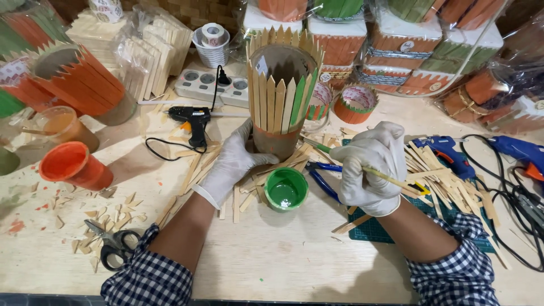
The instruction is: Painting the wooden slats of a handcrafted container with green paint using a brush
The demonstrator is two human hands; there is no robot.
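Stick-clad cylindrical holder [281,96] stands upright on the wooden table [272,266], its slats partly painted green, with the gloved left hand [232,164] wrapped around its base. The gloved right hand [371,170] pinches a thin paintbrush [340,160] near the small cup of green paint [286,188].

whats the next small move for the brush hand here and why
Probably carry the brush in the right hand up to the next bare stick on the stick-clad container. The left hand steadies its base, only a couple of sticks on its right side look green, the rest are plain wood, and the brush tip lies near that side, above the open green paint cup.
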